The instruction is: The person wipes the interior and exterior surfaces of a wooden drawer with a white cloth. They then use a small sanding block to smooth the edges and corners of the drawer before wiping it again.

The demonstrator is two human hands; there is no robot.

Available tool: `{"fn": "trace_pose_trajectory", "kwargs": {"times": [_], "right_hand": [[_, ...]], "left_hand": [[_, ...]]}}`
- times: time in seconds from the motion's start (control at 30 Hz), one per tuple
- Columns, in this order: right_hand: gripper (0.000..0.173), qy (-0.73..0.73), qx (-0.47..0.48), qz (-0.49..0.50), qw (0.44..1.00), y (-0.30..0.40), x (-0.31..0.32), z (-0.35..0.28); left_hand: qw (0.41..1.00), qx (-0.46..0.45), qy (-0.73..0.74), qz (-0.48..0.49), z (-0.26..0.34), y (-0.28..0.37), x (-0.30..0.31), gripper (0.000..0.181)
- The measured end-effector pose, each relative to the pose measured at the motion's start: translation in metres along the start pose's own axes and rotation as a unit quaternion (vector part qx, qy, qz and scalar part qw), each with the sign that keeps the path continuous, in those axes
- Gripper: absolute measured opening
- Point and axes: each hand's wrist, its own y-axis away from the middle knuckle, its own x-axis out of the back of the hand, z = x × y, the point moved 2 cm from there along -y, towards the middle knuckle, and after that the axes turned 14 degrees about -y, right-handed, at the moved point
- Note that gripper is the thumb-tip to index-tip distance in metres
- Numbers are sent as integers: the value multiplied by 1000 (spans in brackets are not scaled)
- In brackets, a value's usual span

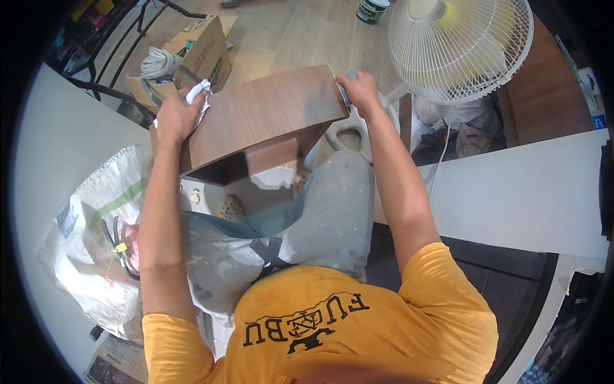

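A brown wood-grain box or drawer (268,108) is tilted in front of me, its hollow side facing my legs. My left hand (177,114) is at its left end, closed on a crumpled white cloth or tissue (197,93) that lies against the edge. At the right end, my right hand (359,91) grips a small grey flat object (344,92) against the box's edge; its exact kind I cannot tell.
A white pedestal fan (460,48) stands at the upper right, over an opening with bags. A cardboard box (206,57) with a cable bundle (160,63) is at the upper left. A white woven sack (105,230) lies left of my legs. A tub (371,11) stands on the floor.
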Motion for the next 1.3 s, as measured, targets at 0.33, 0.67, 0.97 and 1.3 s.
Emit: {"fn": "trace_pose_trajectory", "kwargs": {"times": [0.33,0.67,0.97,1.3], "right_hand": [[44,90,85,47,991,-92,-24,12],[29,-262,110,-59,957,-3,-140,-67],[24,-307,170,-5,936,-15,-102,-100],[44,-239,334,-519,749,114,-132,-241]], "left_hand": [[1000,-3,5,19,4,-3,-1,47],[996,-51,20,76,10,7,3,34],[933,-356,-52,-28,170,35,-30,67],[913,-407,7,21,234,32,-60,62]]}}
